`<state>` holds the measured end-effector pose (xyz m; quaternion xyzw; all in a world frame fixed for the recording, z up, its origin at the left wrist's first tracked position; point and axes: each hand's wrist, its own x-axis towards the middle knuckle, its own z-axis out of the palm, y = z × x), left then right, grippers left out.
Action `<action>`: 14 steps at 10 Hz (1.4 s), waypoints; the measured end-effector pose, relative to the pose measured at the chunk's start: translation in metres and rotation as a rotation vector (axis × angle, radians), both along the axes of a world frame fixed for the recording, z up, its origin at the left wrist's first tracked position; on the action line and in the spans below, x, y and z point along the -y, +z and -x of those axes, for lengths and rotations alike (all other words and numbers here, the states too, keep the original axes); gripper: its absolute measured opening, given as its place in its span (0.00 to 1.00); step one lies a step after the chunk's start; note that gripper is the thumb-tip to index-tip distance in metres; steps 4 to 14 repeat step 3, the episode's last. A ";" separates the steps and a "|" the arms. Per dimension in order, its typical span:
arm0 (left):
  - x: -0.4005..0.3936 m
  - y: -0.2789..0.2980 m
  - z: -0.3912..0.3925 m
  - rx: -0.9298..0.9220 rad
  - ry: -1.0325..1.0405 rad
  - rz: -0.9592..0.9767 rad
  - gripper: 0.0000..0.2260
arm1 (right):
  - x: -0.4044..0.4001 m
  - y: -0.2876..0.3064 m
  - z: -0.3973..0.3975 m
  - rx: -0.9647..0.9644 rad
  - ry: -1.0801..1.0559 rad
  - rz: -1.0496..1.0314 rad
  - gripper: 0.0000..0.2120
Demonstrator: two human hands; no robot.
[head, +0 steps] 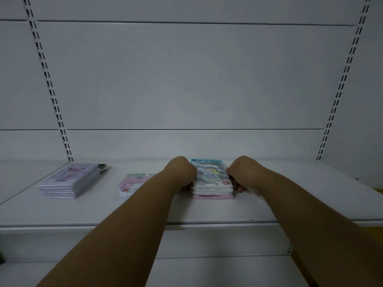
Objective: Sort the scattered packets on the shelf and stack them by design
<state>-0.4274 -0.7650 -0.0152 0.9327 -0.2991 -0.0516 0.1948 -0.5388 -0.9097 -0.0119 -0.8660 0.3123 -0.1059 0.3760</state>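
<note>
Your left hand (pixel 182 172) and right hand (pixel 243 175) clamp the blue-topped stack (pixel 213 183) between them on the shelf (pixel 145 212). A pink packet (pixel 132 185) lies just outside your left hand; the purple stack (pixel 72 181) sits well beyond.

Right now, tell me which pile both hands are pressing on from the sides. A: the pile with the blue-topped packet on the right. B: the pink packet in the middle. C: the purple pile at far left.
A: the left hand and right hand press the sides of the blue-topped pile.
</note>
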 end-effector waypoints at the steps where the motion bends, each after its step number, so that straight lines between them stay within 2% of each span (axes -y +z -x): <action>1: -0.002 0.005 0.010 0.046 -0.053 -0.087 0.15 | -0.001 0.000 0.000 0.009 -0.020 -0.019 0.11; 2: -0.007 0.013 0.020 0.156 -0.128 -0.208 0.18 | 0.002 0.000 0.000 0.019 -0.024 -0.049 0.13; 3: -0.010 0.014 0.031 -0.064 0.042 0.055 0.18 | -0.004 0.003 0.004 -0.035 -0.031 0.091 0.12; 14: -0.010 0.014 0.031 -0.064 0.042 0.055 0.18 | -0.004 0.003 0.004 -0.035 -0.031 0.091 0.12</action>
